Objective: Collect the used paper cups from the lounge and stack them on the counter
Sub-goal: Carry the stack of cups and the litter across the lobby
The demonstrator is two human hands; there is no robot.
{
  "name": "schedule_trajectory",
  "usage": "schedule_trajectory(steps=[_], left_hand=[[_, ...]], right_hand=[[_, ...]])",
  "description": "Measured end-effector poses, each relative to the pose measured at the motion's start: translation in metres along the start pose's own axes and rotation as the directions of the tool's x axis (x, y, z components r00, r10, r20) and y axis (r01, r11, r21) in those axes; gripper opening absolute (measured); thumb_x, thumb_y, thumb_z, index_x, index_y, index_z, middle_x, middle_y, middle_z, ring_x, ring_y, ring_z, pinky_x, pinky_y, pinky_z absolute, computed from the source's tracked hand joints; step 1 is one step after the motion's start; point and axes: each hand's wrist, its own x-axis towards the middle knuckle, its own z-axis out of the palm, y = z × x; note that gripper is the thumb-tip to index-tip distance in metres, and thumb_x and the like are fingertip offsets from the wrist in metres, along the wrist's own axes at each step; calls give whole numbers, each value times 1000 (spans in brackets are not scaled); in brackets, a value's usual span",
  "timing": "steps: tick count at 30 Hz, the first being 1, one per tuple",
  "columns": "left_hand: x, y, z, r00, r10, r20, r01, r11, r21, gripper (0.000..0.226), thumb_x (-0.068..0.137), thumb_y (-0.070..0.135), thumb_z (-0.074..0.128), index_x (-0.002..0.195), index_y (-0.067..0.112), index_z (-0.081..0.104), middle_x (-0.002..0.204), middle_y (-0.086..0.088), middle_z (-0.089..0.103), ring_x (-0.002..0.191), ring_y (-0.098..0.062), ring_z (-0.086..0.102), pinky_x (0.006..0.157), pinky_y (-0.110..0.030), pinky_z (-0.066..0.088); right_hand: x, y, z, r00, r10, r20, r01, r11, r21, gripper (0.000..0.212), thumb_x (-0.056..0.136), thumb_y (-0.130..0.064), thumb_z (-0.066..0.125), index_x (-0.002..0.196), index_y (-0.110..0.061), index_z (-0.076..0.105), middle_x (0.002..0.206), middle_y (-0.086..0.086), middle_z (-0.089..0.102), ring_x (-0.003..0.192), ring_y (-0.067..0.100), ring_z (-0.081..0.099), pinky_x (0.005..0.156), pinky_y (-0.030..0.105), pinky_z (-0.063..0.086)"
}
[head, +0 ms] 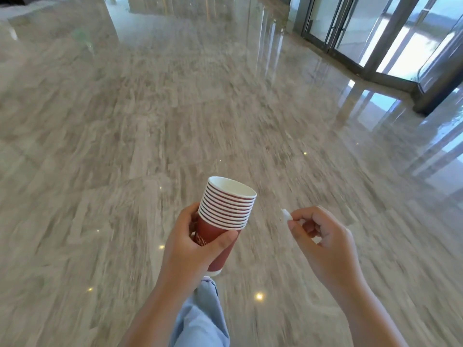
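Fingers (194,217) of left hand (190,246) wrap cup stack (225,209): axis near-upright, rims up, tipped slightly right. Right hand (323,236) pinches white scrap (285,213).

Matt paper cups (226,209); glossy marble floor (175,108).

building lobby, polished marble floor (175,108), glass revolving door (400,41)

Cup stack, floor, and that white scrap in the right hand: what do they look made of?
Cup stack, held by the left hand: paper, matte red walls, white rolled rims. Floor: polished stone or marble-look tile, veined, glossy; it mirrors the glass doors. White scrap, pinched by the right hand: possibly paper or tissue; too small to tell.
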Motion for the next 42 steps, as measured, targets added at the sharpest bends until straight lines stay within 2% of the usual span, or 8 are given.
schedule_trajectory(steps=[5, 8, 14, 24, 29, 33, 37, 42], left_hand=[[128, -8, 0, 1000, 8, 22, -8, 999, -36, 65, 41, 58, 76, 101, 42, 56, 93, 23, 66, 82, 0, 64, 62, -15, 50], [213, 3, -7, 999, 21, 28, -19, 998, -60, 70, 41, 58, 75, 105, 38, 55, 93, 22, 66, 83, 0, 65, 65, -18, 49], [360, 28, -13, 996, 78, 30, -76, 994, -74, 71, 44, 55, 76, 109, 36, 54, 97, 23, 64, 87, 0, 64, 66, -14, 50], [539, 8, 20, 997, -10, 77, 15, 997, -69, 68, 42, 55, 76, 104, 39, 55, 96, 23, 66, 88, -1, 65, 71, -23, 50], [656, 15, 55, 998, 11, 58, -9, 1000, -24, 65, 42, 59, 76, 101, 44, 54, 95, 26, 65, 84, 3, 64, 61, -13, 49], [758, 45, 86, 997, 24, 77, -22, 999, -27, 68, 42, 58, 76, 103, 40, 53, 94, 27, 64, 85, 3, 63, 64, -11, 49], [846, 67, 108, 997, 47, 60, -44, 998, -41, 72, 41, 57, 78, 107, 38, 54, 97, 22, 65, 89, -1, 64, 66, -15, 50], [927, 62, 122, 999, -10, 35, 13, 996, -94, 73, 41, 54, 79, 107, 32, 57, 96, 11, 69, 87, -9, 67, 64, -21, 52]], right_hand=[[115, 15, 52, 1000, 11, -24, -12, 999, -33, 24, 77, -5, 68, 70, -27, 61, 69, -10, 59, 65, 5, 52, 59, 8, 40], [198, 4, 84, 999, -24, -22, 23, 997, -68, 26, 76, -4, 68, 70, -28, 60, 65, -10, 57, 65, 6, 52, 59, 8, 39], [337, -10, 134, 992, -127, -6, 126, 989, -74, 29, 77, -3, 67, 71, -30, 59, 77, -14, 58, 66, 6, 52, 61, 8, 39], [499, 65, 183, 1000, 9, -26, -10, 999, -51, 33, 76, -3, 68, 68, -33, 58, 72, -19, 59, 62, 4, 51, 59, 7, 38], [616, 105, 197, 998, 32, -55, -32, 999, 0, 32, 78, -9, 68, 66, -37, 58, 70, -21, 58, 61, 5, 51, 57, 7, 38], [721, 119, 196, 999, 18, -51, -16, 1000, 25, 31, 78, -11, 68, 68, -38, 58, 71, -19, 59, 61, 7, 52, 56, 10, 39], [817, 129, 196, 997, -17, -69, 19, 1000, 23, 33, 78, -10, 68, 67, -40, 58, 69, -20, 58, 61, 6, 52, 56, 8, 38], [896, 156, 223, 1000, 29, -10, -29, 999, 43, 35, 77, -8, 68, 67, -39, 58, 67, -22, 58, 60, 4, 52, 56, 7, 38]])
